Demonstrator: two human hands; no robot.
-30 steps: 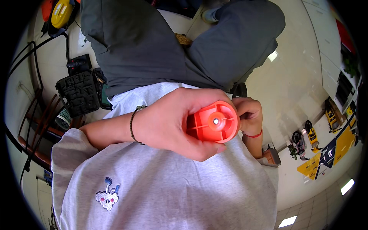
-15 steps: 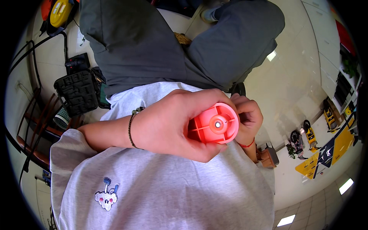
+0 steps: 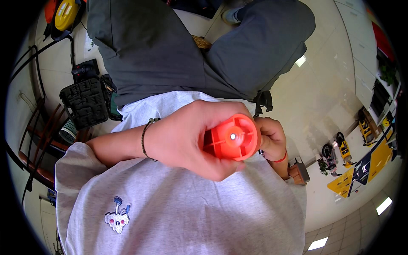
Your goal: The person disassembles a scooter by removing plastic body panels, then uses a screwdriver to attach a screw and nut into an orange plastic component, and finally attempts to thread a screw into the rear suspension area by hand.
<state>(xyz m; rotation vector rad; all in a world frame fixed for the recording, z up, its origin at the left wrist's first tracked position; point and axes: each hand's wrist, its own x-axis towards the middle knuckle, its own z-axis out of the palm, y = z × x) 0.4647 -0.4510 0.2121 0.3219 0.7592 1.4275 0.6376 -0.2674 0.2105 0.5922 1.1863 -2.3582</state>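
Observation:
My left hand (image 3: 180,138) is wrapped round a red-orange plastic part (image 3: 244,146). Its round end faces up, with ribs spreading from a hub that has a small bright metal centre. My right hand (image 3: 274,138) is close against the far right side of this part, its fingers curled. Part of those fingers is hidden behind the part, and a small dark and shiny bit shows by them; what they grip cannot be made out. Just above the right hand, a black notched object (image 3: 264,102) sticks out beside the trouser leg.
An open black moulded tool case (image 3: 85,102) lies on the floor at left, near dark chair frames (image 3: 42,144). A yellow rounded object (image 3: 66,15) is at upper left. On the right stand white drawers (image 3: 361,51) and small wheeled yellow models (image 3: 344,148).
The red-orange part has shifted slightly left and tilted a little in my left hand. My right hand has turned and dropped slightly, and more of the black notched object shows above it.

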